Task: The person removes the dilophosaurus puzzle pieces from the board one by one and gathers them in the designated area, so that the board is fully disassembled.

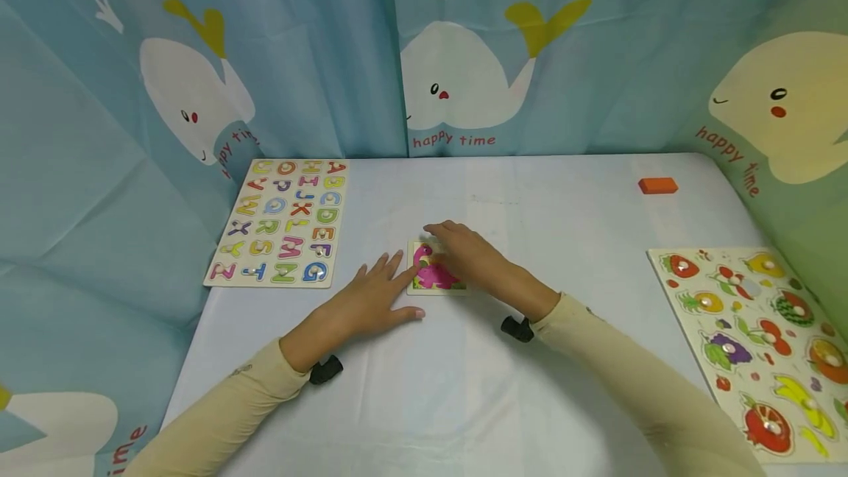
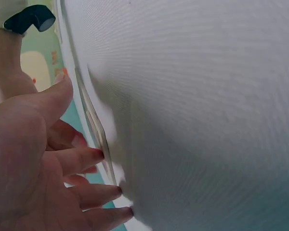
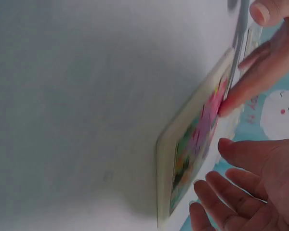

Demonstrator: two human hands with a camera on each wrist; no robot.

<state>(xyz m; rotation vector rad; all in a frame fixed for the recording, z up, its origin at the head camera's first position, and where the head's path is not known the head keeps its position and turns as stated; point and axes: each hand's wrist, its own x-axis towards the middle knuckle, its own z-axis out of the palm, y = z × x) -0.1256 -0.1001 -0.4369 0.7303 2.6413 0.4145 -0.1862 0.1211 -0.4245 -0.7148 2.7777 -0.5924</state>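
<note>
A small square puzzle board point(image 1: 436, 280) with a pink dinosaur picture lies flat near the middle of the white table. My left hand point(image 1: 367, 302) is at its left side, fingers spread, with the index fingertip on the picture's left part. Over the right part of the board my right hand point(image 1: 472, 258) hovers with loosely extended fingers, hiding part of the picture. In the right wrist view, the right hand's thumb and fingers point(image 3: 241, 202) stand apart above the puzzle board point(image 3: 200, 134), gripping nothing. The left wrist view shows the left palm point(image 2: 19, 159) with its fingertips close to the tabletop.
An alphabet puzzle board point(image 1: 278, 223) lies at the back left of the table point(image 1: 563, 219). On the right is a fruit puzzle board point(image 1: 735, 381). An orange block point(image 1: 658, 185) lies at the back right. A blue curtain point(image 1: 358, 57) with whale prints hangs behind the table.
</note>
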